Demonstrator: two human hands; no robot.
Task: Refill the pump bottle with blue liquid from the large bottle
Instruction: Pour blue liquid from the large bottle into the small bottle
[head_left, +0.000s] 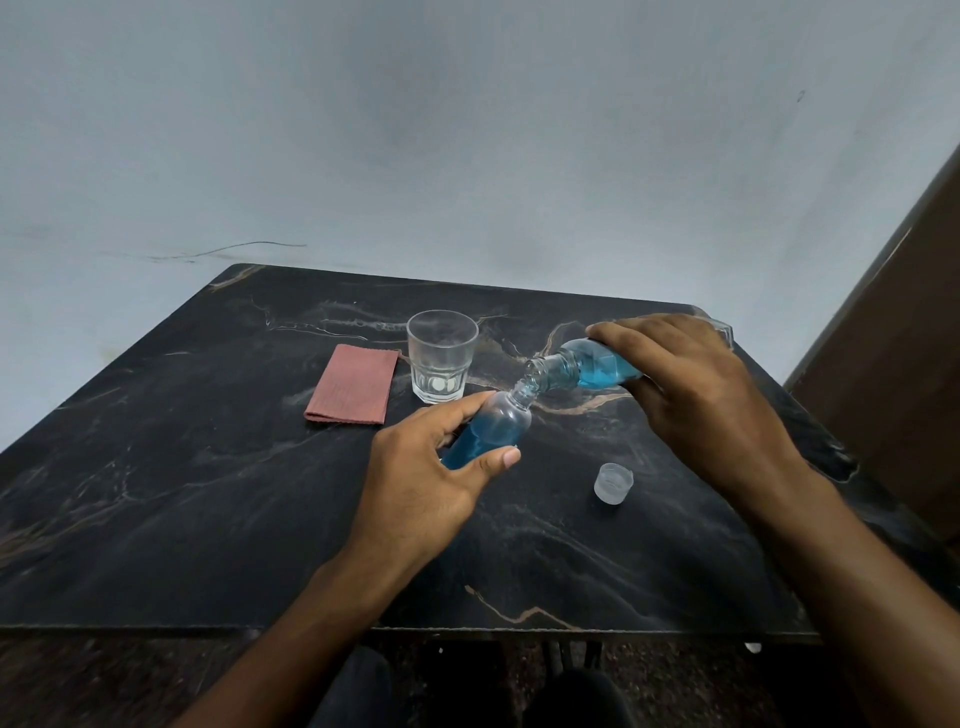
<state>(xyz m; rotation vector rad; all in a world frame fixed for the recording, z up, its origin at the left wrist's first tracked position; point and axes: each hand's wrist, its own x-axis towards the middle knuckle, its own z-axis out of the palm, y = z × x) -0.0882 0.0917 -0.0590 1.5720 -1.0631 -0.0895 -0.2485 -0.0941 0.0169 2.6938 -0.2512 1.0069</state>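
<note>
Cloth (352, 385), one ribbed reddish fold, lies left of one faceted glass (441, 355). Just right, left hand (431, 467) curls around small clear pump bottle (493, 426); right hand (691, 384) fingers wrap tilted large bottle (582, 366), necks touching. One translucent cap (613, 483) farther right, on dark marble table (156, 493).

Dim, flat, bluish light, soft shadows, wide-angle bending at edges, slight softness

Two bottles (496, 423) (587, 366), one glass (441, 356)
</note>
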